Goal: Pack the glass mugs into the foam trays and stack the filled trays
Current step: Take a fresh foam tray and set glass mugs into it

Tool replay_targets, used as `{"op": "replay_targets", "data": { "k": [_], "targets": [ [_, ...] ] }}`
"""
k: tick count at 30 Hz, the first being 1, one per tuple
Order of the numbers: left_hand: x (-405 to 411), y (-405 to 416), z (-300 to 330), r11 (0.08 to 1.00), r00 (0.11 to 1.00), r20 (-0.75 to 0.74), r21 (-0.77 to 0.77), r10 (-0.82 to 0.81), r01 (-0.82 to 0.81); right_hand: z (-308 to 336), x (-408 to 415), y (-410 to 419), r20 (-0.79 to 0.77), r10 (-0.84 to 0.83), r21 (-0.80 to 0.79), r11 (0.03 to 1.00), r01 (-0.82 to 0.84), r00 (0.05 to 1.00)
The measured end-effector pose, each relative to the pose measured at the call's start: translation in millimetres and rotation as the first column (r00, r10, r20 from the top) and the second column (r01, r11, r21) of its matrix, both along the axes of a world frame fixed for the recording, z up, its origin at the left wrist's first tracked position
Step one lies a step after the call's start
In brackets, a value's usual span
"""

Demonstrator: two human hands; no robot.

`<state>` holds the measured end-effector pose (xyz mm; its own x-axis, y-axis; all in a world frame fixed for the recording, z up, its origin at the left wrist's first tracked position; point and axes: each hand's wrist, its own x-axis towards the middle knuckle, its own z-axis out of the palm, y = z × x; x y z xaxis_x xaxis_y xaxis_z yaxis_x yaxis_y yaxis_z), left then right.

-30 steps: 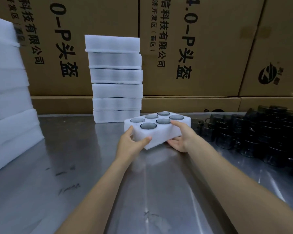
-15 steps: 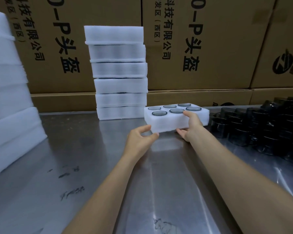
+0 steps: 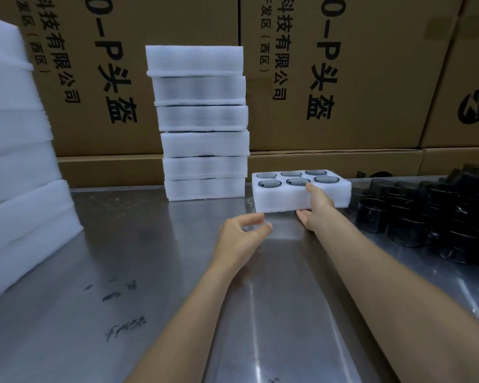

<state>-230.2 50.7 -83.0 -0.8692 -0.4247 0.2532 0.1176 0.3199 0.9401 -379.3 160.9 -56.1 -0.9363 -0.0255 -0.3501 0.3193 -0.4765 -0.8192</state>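
A white foam tray [image 3: 277, 200] stands on the steel table just right of the stack of filled trays [image 3: 202, 139]. Several glass mugs [image 3: 297, 181] fill its holes, only their rims showing. My right hand [image 3: 315, 210] holds the tray's front side, with the thumb up at the top edge and the fingers at the bottom edge. A little in front of the tray's left corner, my left hand [image 3: 242, 234] hovers over the table with loosely curled fingers and holds nothing.
Loose dark glass mugs [image 3: 426, 214] crowd the table's right side, close to the tray. A tall pile of empty foam [image 3: 14, 161] fills the left. Cardboard boxes [image 3: 343, 78] wall off the back. The steel table [image 3: 150, 258] stretches toward me.
The filled tray went from lifted in both hands to set down farther back beside the stack. My left hand let go and drew back; my right hand stays on it.
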Motion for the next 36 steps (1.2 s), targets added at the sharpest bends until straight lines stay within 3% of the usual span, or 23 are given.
{"op": "replay_targets", "data": {
  "k": [4,7,11,15,22,27,30,34,36],
  "targets": [
    [0,0,0,1.000,1.000,-0.013,-0.007,-0.013,0.013,0,-13,-7,-0.062,0.163,0.194,0.970,-0.148,0.985],
    [-1,0,0,0.999,0.999,-0.012,-0.002,-0.034,0.034,2,-15,-8,-0.029,0.333,0.404,0.866,-0.293,0.943],
    [-3,0,-2,0.999,0.999,-0.013,0.018,-0.046,0.047,-2,-30,-15,0.017,0.367,0.558,0.768,-0.313,0.930],
    [-4,0,-1,0.998,0.999,-0.012,0.026,-0.050,0.050,-14,-45,-31,-0.141,0.286,0.600,0.786,-0.148,0.948],
    [-1,2,2,0.995,0.997,-0.024,0.076,-0.068,0.070,-27,-42,-25,-0.366,0.420,0.861,0.491,0.132,0.830],
    [-1,3,4,0.993,0.997,-0.023,0.087,-0.077,0.079,-33,-42,-30,-0.481,0.551,0.849,0.486,0.206,0.682],
    [0,4,5,0.992,0.997,-0.024,0.095,-0.079,0.081,-35,-45,-34,-0.474,0.648,0.869,0.452,0.199,0.597],
    [-1,3,5,0.993,0.996,-0.020,0.079,-0.083,0.085,-40,-51,-45,-0.248,0.822,0.963,0.151,0.223,0.513],
    [-2,2,4,0.995,0.997,-0.014,0.061,-0.081,0.082,-39,-56,-50,-0.212,0.833,0.965,0.095,0.245,0.511]
  ]
}}
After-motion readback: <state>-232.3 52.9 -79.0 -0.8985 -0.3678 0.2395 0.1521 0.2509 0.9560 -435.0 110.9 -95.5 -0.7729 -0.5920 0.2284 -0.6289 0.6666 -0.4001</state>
